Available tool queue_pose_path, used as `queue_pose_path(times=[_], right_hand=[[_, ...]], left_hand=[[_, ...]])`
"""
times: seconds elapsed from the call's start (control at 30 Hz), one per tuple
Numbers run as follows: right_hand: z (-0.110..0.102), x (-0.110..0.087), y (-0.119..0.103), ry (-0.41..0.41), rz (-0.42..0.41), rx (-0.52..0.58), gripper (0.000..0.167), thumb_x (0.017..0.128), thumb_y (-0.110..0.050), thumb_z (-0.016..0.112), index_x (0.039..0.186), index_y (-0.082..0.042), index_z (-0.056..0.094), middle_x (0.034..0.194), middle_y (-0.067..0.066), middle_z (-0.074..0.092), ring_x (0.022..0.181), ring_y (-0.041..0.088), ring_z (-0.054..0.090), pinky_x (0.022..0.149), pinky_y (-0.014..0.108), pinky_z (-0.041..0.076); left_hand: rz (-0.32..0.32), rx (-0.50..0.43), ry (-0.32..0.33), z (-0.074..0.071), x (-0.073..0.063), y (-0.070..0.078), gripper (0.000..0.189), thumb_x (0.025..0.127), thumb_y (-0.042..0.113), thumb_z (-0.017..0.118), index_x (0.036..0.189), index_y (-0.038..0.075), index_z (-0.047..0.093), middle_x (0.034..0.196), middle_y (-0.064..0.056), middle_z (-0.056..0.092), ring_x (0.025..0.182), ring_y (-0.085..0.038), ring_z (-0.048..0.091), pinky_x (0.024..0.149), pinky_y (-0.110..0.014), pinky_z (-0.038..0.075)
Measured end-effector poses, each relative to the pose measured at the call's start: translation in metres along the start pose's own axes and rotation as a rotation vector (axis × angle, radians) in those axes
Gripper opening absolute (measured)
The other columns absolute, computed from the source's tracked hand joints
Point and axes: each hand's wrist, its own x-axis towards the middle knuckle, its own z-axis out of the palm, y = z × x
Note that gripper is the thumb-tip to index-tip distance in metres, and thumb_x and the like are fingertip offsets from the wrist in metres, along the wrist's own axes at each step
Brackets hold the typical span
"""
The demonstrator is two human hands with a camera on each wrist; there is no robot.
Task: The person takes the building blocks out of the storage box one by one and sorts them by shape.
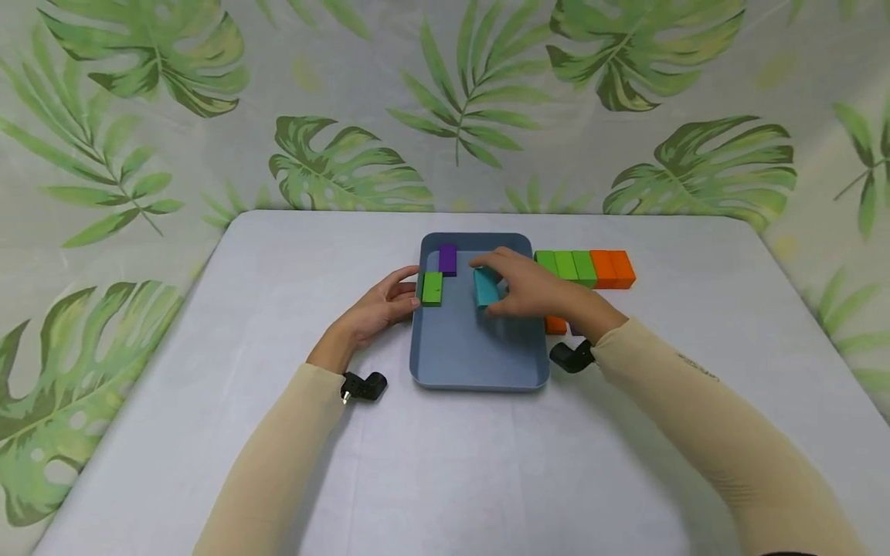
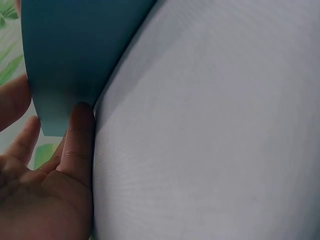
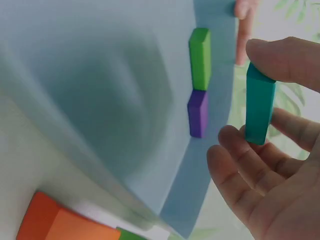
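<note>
A teal block is pinched between the thumb and fingers of my right hand, over the blue-grey tray. The right wrist view shows the thumb on one end of the teal block and fingertips at the other. Inside the tray, a green block lies along the left wall, with a purple block just behind it. My left hand rests at the tray's left side, fingers and thumb touching the outer wall. In the left wrist view, its thumb lies straight against the tray wall.
Right of the tray stands a row of green blocks followed by orange blocks. Another orange block and a purple one show partly from under the right wrist. A white cloth covers the table; a leaf-print curtain hangs behind.
</note>
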Motion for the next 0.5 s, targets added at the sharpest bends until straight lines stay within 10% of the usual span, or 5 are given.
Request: queue_pose_path(times=[0.5], right_hand=[[-0.020, -0.047, 0.010, 0.034, -0.021, 0.149, 0.067, 0.085, -0.010, 0.075, 0.144, -0.008, 0.045, 0.139, 0.020, 0.042, 0.119, 0.035, 0.051, 0.101, 0.053, 0.052]], left_hand=[[-0.010, 0.006, 0.009, -0.002, 0.000, -0.001, 0.068, 0.101, 0.003, 0.052, 0.159, 0.020, 0.022, 0.160, -0.018, 0.031, 0.147, -0.032, 0.035, 0.120, -0.049, 0.033]])
